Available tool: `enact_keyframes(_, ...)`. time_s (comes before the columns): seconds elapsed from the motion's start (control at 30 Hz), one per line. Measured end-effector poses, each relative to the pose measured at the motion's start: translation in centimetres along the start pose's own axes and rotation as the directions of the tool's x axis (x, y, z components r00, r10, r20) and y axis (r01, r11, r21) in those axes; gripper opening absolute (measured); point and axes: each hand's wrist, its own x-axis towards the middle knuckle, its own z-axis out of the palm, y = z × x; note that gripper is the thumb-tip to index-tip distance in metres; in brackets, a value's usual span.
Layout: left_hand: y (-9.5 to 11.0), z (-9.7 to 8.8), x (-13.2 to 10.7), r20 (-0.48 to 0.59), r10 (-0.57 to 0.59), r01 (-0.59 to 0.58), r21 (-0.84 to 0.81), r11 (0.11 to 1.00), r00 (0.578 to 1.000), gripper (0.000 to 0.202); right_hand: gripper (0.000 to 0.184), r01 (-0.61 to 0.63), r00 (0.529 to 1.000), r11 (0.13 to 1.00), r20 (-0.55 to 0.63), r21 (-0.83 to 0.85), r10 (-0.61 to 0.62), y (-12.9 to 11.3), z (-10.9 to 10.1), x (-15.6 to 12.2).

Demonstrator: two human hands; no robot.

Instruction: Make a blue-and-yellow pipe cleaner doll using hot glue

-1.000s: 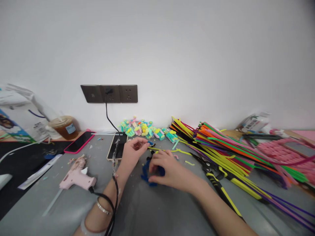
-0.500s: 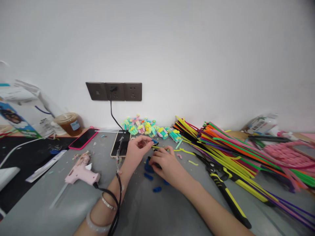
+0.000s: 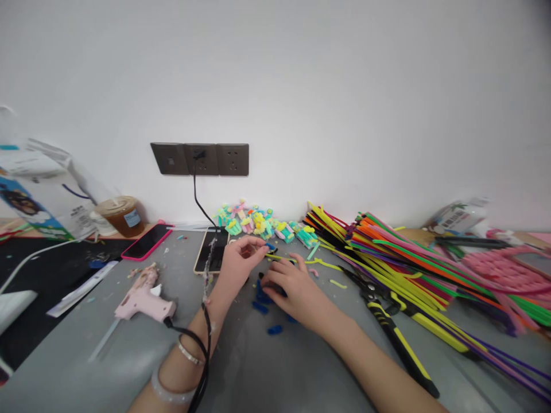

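Note:
My left hand (image 3: 241, 259) is closed, with thumb and forefinger pinched at a small blue fuzzy piece (image 3: 271, 247) that has a dark end. Just to its right, my right hand (image 3: 295, 289) curls its fingers down over a small pile of short blue pipe-cleaner pieces (image 3: 260, 307). A dark tip shows by the right fingertips; what lies between them is hidden. One loose blue piece (image 3: 274, 330) lies nearer to me. Beyond the right hand a yellow pipe cleaner (image 3: 322, 263) stretches across the grey table (image 3: 267, 378).
On the left lie a pink glue gun (image 3: 144, 301), its cable crossing my left forearm, and two phones (image 3: 147, 242). Colourful small crafts (image 3: 258, 222) sit by the wall. Yellow-black pliers (image 3: 394, 332) and a pipe-cleaner heap (image 3: 400, 258) fill the right. A drink cup (image 3: 124, 217) stands back left.
My right hand has shifted slightly, its fingers still down at the blue pieces. The left hand keeps its pinch in nearly the same place.

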Motion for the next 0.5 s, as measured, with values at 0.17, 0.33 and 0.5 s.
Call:
enact_keyframes(0.17, 0.12, 0.02, -0.08, -0.003, -0.004, 0.004, -0.001, 1.000, 1.000, 0.017, 0.015, 0.010, 0.996, 0.999, 0.087, 0.037, -0.013, -0.80, -0.15, -0.17)
enact_keyframes(0.33, -0.01, 0.00, 0.00, -0.004, -0.008, 0.008, 0.002, 1.000, 1.000, 0.018, 0.020, 0.021, 0.993, 0.999, 0.114, 0.045, -0.026, -0.68, -0.01, -0.40)
enact_keyframes(0.5, 0.00, -0.06, 0.01, 0.005, -0.007, 0.007, 0.005, 1.000, 1.000, 0.019, 0.024, -0.017, 0.994, 0.995, 0.111, 0.096, 0.006, 0.09, -0.37, -0.66)
